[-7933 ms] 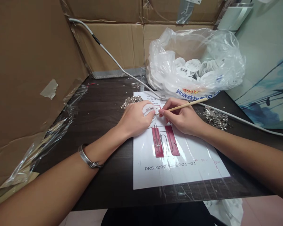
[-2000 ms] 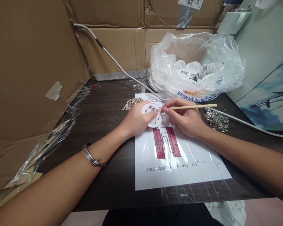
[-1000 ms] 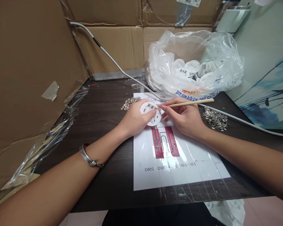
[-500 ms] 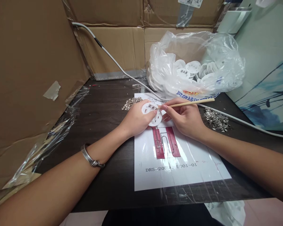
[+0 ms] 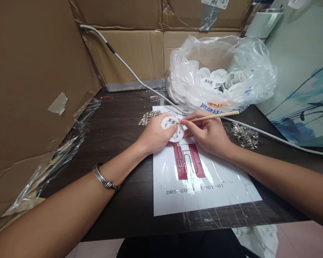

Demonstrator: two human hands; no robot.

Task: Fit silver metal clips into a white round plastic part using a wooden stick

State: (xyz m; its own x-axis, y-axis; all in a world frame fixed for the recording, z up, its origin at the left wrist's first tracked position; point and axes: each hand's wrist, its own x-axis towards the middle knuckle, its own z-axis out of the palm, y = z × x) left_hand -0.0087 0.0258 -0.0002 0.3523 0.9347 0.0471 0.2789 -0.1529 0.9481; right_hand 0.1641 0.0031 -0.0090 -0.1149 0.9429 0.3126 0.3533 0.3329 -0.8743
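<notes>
My left hand [image 5: 157, 133] grips a round white plastic disc [image 5: 178, 135] by its left side, thumb lying across its face. Small slots and metal pieces show on the disc. A thin wooden stick [image 5: 215, 115] is pinched in my right hand [image 5: 208, 132], its near tip touching or very close to the disc's upper right part. Both hands are held above a printed sheet [image 5: 167, 204] with a red and grey picture. Small metal parts lie in a pile [image 5: 148, 117] beside my left hand, and another pile [image 5: 245, 135] is right of my right hand.
A clear plastic bag [image 5: 183, 89] full of similar white discs stands at the back. A grey cable [image 5: 129, 68] crosses the dark table [image 5: 123, 215] behind the hands. Cardboard walls [image 5: 134, 53] enclose the left and back; a white mug [image 5: 263, 23] is at the back right.
The view has shifted slightly. Both hands keep their grip on the disc and the stick, and the stick's angle has changed only a little.
</notes>
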